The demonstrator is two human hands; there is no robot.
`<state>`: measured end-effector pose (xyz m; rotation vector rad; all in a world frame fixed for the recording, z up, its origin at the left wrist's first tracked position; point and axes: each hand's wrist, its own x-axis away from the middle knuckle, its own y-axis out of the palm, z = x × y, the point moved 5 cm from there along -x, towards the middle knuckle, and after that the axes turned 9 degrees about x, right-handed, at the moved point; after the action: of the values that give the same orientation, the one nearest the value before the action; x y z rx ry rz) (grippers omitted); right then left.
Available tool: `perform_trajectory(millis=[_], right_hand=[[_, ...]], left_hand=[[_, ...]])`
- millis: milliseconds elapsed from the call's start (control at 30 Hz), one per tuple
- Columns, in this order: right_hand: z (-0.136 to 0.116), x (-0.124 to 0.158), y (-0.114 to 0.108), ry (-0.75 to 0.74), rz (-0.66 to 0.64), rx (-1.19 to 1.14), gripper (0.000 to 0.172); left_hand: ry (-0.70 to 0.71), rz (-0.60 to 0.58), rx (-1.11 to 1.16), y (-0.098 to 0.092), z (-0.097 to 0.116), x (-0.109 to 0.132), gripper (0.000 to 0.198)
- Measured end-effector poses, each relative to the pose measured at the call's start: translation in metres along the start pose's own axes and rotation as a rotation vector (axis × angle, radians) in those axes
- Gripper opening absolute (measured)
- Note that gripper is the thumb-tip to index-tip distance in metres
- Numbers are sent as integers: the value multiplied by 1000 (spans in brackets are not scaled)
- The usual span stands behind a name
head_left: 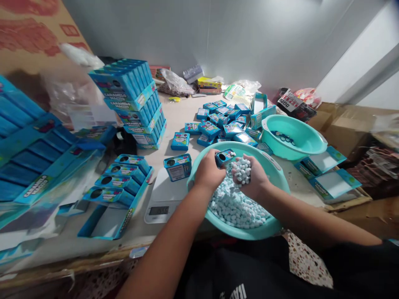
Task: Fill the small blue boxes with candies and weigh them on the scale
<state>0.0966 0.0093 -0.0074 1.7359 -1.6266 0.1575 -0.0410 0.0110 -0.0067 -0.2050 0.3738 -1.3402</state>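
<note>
My left hand [208,171] is closed around a small blue tin [225,156] with a round dark opening in its top, held over a turquoise basin [199,164]. Cupped in my right hand [256,176] is a heap of pale blue candies [242,170], right beside the tin's opening. A few candies lie at the tin's edge. More loose candies [240,207] fill the bottom of the basin. Left of the basin, another blue tin [178,167] stands on a white kitchen scale [159,203] with a digital display.
A display tray [106,222] at left holds several tins. Stacked full trays [131,104] stand behind it. A pile of tins [222,122] lies beyond the basin. A second turquoise basin [293,145] with dark blue caps sits at right, near empty trays [333,185].
</note>
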Motion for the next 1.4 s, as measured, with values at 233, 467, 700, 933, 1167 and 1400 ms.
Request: perform_trajectory(millis=[233,467,700,933,1167,1400], right_hand=[[-49,2,31,-175,-37,-162,19],[-49,-15,36,-320,-108,-204,20],[-48,-11,29,-345,-31,-193,22],[-48,-8,32,-442,-73,-95,24],[-50,-6,34,-573,-165,40,31],[-48,-7,38,-664,-225,260,47]], left_hand=[[37,-178,39,9,5,3,29],[79,-245,41,12,11,7,30],[120,-306,16,14,14,8,23],[169,-283,23,13,14,8,21],[240,-262,66,12,16,7,19],[163,-244,17,11,13,8,26]])
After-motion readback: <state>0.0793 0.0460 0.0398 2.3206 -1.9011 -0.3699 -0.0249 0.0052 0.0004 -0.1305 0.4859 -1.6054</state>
